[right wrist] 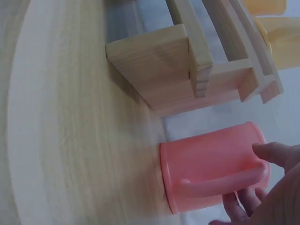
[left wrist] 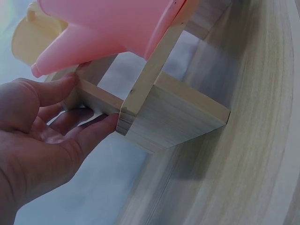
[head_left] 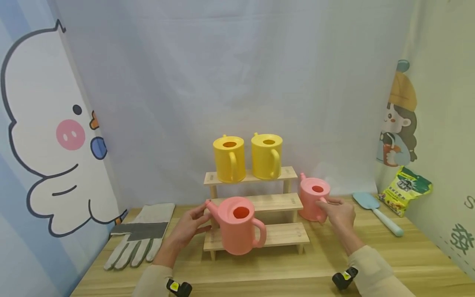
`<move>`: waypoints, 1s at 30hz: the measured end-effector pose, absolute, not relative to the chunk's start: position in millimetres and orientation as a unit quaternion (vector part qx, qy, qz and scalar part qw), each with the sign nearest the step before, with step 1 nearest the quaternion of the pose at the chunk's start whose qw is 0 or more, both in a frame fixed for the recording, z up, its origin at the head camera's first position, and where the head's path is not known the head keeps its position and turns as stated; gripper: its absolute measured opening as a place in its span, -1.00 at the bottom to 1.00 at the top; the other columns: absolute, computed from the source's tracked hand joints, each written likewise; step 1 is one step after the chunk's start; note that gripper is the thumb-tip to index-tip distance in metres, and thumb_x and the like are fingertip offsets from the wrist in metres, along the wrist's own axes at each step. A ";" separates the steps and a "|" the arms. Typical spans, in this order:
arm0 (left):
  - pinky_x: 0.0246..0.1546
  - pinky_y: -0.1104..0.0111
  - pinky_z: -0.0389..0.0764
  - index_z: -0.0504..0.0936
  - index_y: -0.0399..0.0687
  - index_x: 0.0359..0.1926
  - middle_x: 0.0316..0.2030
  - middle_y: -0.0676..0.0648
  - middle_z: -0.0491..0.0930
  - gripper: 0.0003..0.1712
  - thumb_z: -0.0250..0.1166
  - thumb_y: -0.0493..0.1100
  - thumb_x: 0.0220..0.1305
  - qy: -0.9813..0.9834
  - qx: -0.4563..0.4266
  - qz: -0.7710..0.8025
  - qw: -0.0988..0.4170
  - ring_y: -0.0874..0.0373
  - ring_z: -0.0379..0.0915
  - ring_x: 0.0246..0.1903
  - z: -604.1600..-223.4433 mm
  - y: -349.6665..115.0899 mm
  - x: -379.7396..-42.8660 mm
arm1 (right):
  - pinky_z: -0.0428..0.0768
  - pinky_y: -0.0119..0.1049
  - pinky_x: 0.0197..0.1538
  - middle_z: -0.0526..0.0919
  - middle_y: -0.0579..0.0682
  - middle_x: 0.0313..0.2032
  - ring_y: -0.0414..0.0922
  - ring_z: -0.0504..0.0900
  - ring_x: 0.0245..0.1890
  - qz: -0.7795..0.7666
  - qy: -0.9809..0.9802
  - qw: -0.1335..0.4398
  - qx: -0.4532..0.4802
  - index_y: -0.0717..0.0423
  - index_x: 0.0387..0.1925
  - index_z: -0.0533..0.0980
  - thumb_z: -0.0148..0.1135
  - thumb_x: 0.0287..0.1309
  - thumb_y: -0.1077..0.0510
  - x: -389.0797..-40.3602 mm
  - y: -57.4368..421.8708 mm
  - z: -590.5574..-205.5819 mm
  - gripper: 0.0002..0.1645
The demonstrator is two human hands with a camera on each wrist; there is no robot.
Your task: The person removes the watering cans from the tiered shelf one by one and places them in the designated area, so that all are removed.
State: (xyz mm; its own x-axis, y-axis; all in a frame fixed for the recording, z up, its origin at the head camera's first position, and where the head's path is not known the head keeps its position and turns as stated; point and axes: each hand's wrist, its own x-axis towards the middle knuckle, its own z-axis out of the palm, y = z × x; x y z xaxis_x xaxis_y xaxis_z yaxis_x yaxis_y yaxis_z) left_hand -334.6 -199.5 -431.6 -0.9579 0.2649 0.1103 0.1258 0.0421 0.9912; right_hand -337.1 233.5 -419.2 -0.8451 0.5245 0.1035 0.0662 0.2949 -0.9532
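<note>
A pink watering can [head_left: 237, 231] stands on the lowest step of a three-step wooden stand [head_left: 256, 241], spout to the left and handle to the right. My left hand [head_left: 189, 225] is beside that spout; its fairly straight fingers touch the stand's left end, as the left wrist view shows [left wrist: 51, 131]. To the right of the stand, a second pink watering can [head_left: 309, 204] is upright, its base right at the tabletop. My right hand [head_left: 339, 212] holds it at the handle, thumb by the rim and fingers on the other side of the handle [right wrist: 220, 183].
Two yellow watering cans [head_left: 230, 161] [head_left: 266, 159] sit on the top step. Left on the wooden table [head_left: 259, 272] lies a grey-and-white glove [head_left: 144, 231]. A blue trowel [head_left: 382, 216] and a green-and-yellow packet [head_left: 405, 189] are at right. A pale curtain [head_left: 237, 74] hangs behind.
</note>
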 end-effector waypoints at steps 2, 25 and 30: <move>0.19 0.02 0.54 0.09 -0.30 0.53 0.50 -0.30 0.01 -0.32 0.11 -0.30 0.51 0.721 0.136 0.678 0.051 -0.20 0.17 0.39 -431.3 -198.9 -334.9 | 0.58 -0.23 -0.15 0.66 0.32 0.01 0.13 0.59 -0.03 0.558 -0.785 0.193 -0.188 0.40 0.06 0.59 0.58 -0.03 0.02 -335.8 236.1 -417.5 -0.31; 0.14 0.01 0.58 0.12 -0.34 0.51 0.48 -0.35 0.04 -0.32 0.14 -0.30 0.49 0.721 0.131 0.680 0.038 -0.24 0.23 0.35 -432.9 -198.0 -335.0 | 0.67 -0.51 -0.10 0.74 0.16 -0.17 -0.28 0.70 -0.20 0.619 -0.699 0.340 0.113 0.37 0.02 0.62 0.44 0.12 0.37 -287.2 193.3 -366.1 -0.61; 0.13 0.00 0.59 0.14 -0.36 0.49 0.49 -0.34 0.04 -0.32 0.17 -0.30 0.48 0.722 0.141 0.677 0.027 -0.25 0.20 0.36 -433.7 -198.1 -336.0 | 0.69 -0.51 -0.16 0.71 0.24 -0.19 -0.26 0.71 -0.21 0.603 -0.690 0.355 0.185 0.39 -0.05 0.64 0.42 0.08 0.46 -276.7 176.9 -360.7 -0.66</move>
